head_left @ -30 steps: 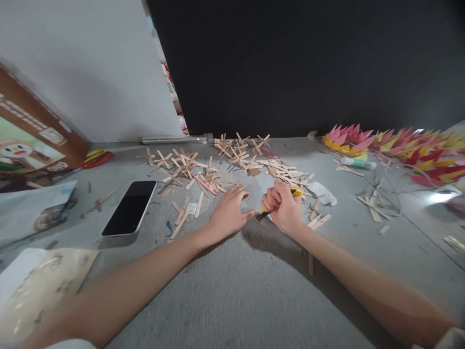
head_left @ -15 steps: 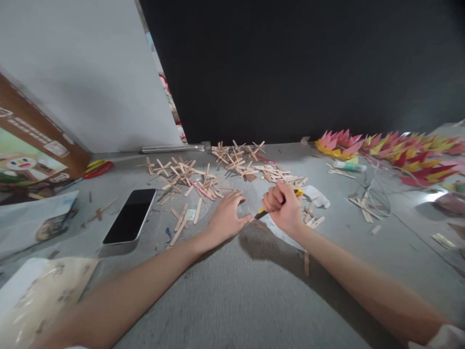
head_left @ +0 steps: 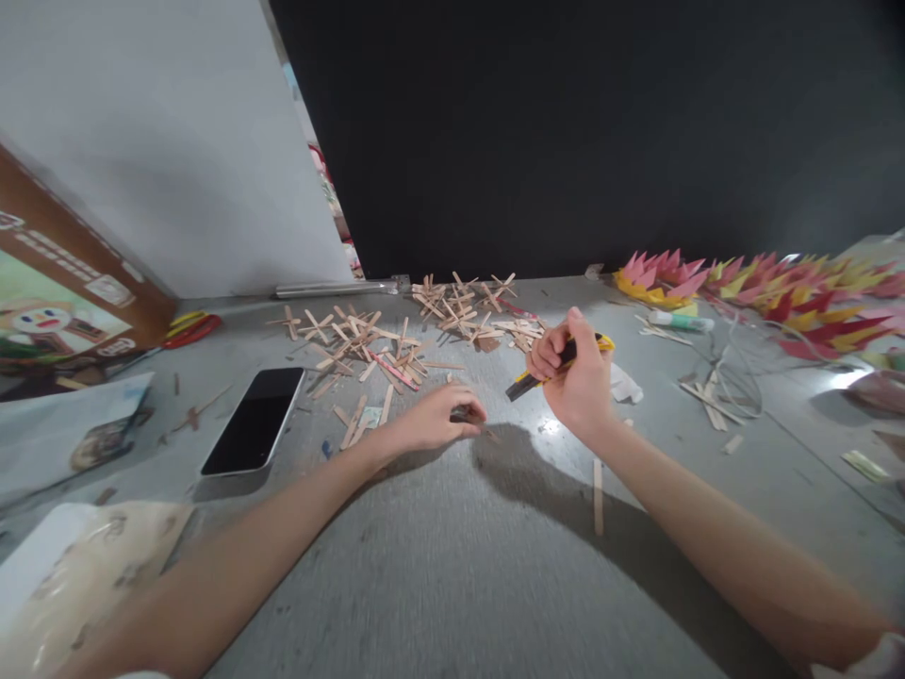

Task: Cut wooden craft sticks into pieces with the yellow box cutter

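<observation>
On the near side of the wide grey counter [head_left: 438, 566], the right hand [head_left: 581, 379] has its fingers wrapped round a yellow-and-black utility knife [head_left: 524, 384], raised off the surface with its dark end slanting down toward the left hand [head_left: 436, 418], whose fingers are curled low, though I cannot tell whether they pinch anything. Pale, flat wooden craft sticks [head_left: 357, 332] lie heaped and crossed beyond both hands. What worries me is that closeness: if the blade is out and skids off something hard, it could nick the left fingers.
</observation>
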Motion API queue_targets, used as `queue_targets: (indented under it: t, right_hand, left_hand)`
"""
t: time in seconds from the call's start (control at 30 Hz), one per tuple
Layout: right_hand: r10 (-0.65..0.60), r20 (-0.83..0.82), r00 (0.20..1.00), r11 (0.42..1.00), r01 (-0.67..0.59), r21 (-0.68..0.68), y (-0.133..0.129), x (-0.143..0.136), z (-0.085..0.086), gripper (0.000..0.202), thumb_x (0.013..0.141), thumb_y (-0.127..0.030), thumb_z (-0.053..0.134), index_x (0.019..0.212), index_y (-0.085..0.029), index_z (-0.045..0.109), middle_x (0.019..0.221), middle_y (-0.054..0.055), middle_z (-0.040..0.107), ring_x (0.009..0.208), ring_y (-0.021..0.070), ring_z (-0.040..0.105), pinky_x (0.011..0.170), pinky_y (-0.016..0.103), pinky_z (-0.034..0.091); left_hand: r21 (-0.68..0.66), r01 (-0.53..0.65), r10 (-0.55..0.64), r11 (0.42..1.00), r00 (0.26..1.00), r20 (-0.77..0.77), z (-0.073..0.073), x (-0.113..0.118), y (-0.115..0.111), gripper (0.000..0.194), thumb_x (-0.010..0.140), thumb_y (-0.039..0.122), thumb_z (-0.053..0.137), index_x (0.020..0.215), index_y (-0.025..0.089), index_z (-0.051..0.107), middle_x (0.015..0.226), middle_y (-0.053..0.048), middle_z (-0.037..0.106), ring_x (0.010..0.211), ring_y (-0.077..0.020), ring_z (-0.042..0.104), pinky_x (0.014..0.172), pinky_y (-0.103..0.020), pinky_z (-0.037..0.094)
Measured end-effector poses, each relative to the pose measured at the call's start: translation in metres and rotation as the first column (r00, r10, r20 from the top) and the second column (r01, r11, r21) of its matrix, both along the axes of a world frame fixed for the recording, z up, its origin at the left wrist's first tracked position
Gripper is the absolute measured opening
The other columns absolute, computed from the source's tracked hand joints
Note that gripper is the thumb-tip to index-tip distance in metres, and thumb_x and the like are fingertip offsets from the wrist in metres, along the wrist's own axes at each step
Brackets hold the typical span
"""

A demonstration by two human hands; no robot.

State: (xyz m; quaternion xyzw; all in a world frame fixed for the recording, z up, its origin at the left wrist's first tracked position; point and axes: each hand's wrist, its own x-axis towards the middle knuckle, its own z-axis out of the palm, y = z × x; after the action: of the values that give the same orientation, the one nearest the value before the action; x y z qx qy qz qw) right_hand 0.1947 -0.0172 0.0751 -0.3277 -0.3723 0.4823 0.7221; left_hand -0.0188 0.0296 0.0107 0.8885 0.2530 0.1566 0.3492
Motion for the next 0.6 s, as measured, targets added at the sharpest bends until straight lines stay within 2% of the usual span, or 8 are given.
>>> queue_targets:
  t: [0.03, 0.1, 0.23, 0.3, 0.37, 0.47, 0.6]
  right_hand:
    - [0.017, 0.0, 1.0, 1.0, -0.017, 0.0, 0.0, 0.0, 0.0, 0.052, 0.095, -0.054, 0.071, 0.061, -0.024, 0.047, 0.056, -0.005, 0.034, 0.048, 0.0103, 0.032, 0.047, 0.03, 0.032]
    - [0.058, -0.001, 0.998, 0.998, -0.058, 0.002, 0.0, 0.0, 0.001, 0.048, 0.094, -0.051, 0.072, 0.061, -0.023, 0.051, 0.058, -0.004, 0.039, 0.05, 0.0113, 0.038, 0.052, 0.031, 0.039]
    - [0.065, 0.021, 0.998, 0.997, -0.065, 0.035, -0.002, -0.001, -0.002, 0.043, 0.09, -0.045, 0.074, 0.057, -0.023, 0.055, 0.067, 0.002, 0.053, 0.064, 0.0175, 0.056, 0.062, 0.035, 0.05]
    - [0.064, 0.046, 0.997, 0.997, -0.066, 0.042, -0.003, -0.001, -0.004, 0.045, 0.088, -0.044, 0.074, 0.055, -0.023, 0.052, 0.067, 0.003, 0.055, 0.065, 0.0186, 0.058, 0.061, 0.036, 0.05]
    - [0.105, 0.054, 0.993, 0.994, -0.106, 0.017, -0.005, -0.002, -0.006, 0.048, 0.089, -0.044, 0.074, 0.053, -0.023, 0.049, 0.058, 0.0, 0.048, 0.053, 0.0152, 0.05, 0.053, 0.033, 0.045]
    - [0.162, 0.037, 0.986, 0.987, -0.161, -0.026, -0.006, -0.002, -0.007, 0.055, 0.09, -0.048, 0.073, 0.052, -0.024, 0.043, 0.047, -0.005, 0.033, 0.041, 0.01, 0.029, 0.042, 0.029, 0.028]
    - [0.147, 0.017, 0.989, 0.988, -0.146, -0.052, -0.003, -0.007, -0.014, 0.066, 0.09, -0.057, 0.075, 0.05, -0.023, 0.034, 0.043, -0.007, 0.027, 0.04, 0.0085, 0.021, 0.041, 0.029, 0.02]
  left_hand:
    - [0.019, -0.011, 0.011, 1.0, 1.0, -0.001, -0.001, -0.002, 0.001, 0.005, 0.092, 0.022, 0.074, 0.095, 0.025, 0.078, 0.099, -0.005, 0.077, 0.106, -0.0244, 0.068, 0.099, -0.039, 0.051]
    - [0.069, -0.017, 0.016, 0.998, 1.0, 0.004, -0.005, -0.003, 0.002, 0.011, 0.097, 0.023, 0.069, 0.091, 0.024, 0.077, 0.095, -0.004, 0.076, 0.105, -0.0238, 0.068, 0.099, -0.039, 0.05]
    - [0.136, 0.01, -0.013, 0.991, 1.0, 0.022, -0.01, -0.002, 0.0, 0.02, 0.103, 0.021, 0.059, 0.097, 0.025, 0.077, 0.098, -0.005, 0.075, 0.106, -0.0231, 0.065, 0.099, -0.038, 0.049]
    - [0.14, -0.001, -0.001, 0.99, 1.0, 0.018, -0.01, -0.001, -0.001, 0.019, 0.104, 0.025, 0.059, 0.098, 0.025, 0.077, 0.098, -0.005, 0.075, 0.107, -0.0241, 0.064, 0.1, -0.039, 0.049]
    - [0.126, -0.019, 0.018, 0.992, 1.0, 0.013, -0.01, -0.001, -0.002, 0.016, 0.103, 0.028, 0.061, 0.097, 0.025, 0.076, 0.1, -0.005, 0.074, 0.11, -0.025, 0.063, 0.102, -0.04, 0.048]
    - [0.08, -0.063, 0.06, 0.995, 0.998, 0.03, -0.007, 0.0, -0.004, 0.011, 0.102, 0.028, 0.065, 0.098, 0.025, 0.075, 0.102, -0.005, 0.074, 0.112, -0.025, 0.063, 0.101, -0.04, 0.05]
    - [0.053, -0.086, 0.084, 0.995, 0.995, 0.045, -0.004, 0.003, -0.008, 0.011, 0.1, 0.029, 0.067, 0.094, 0.026, 0.076, 0.098, -0.004, 0.075, 0.112, -0.025, 0.063, 0.099, -0.039, 0.05]
